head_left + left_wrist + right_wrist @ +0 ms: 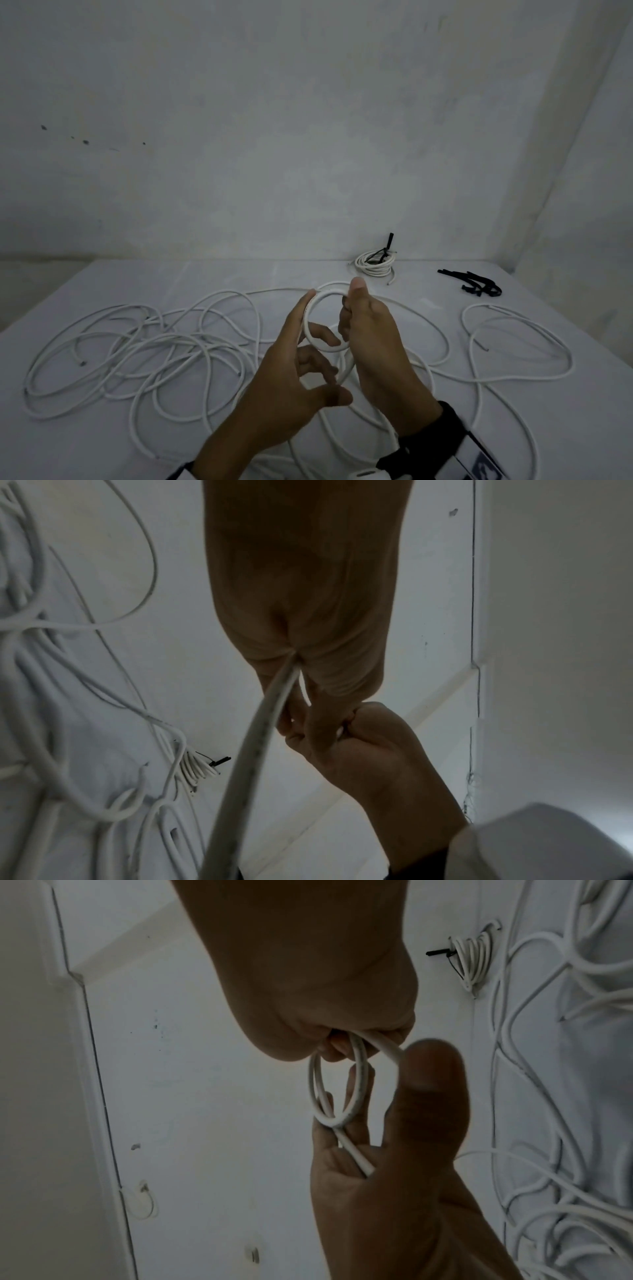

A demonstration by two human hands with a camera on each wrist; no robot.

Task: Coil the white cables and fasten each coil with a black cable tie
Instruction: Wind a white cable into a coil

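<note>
Above the middle of the table, both hands hold a small coil [325, 348] of white cable. My right hand [363, 329] grips the coil's right side, thumb up and fingers curled round the loops [362, 1080]. My left hand [308, 356] is spread with straight fingers against the coil's left side, thumb apart. The cable's free run [253, 745] passes across the left palm and down toward the table. A finished coil [375, 265] fastened with a black tie [385, 248] lies at the back. Spare black cable ties [476, 284] lie at the back right.
Several loose white cables [137, 349] sprawl in tangled loops over the left and middle of the white table [239, 274]. Another loose cable [513, 342] loops on the right. White walls close the back and right sides.
</note>
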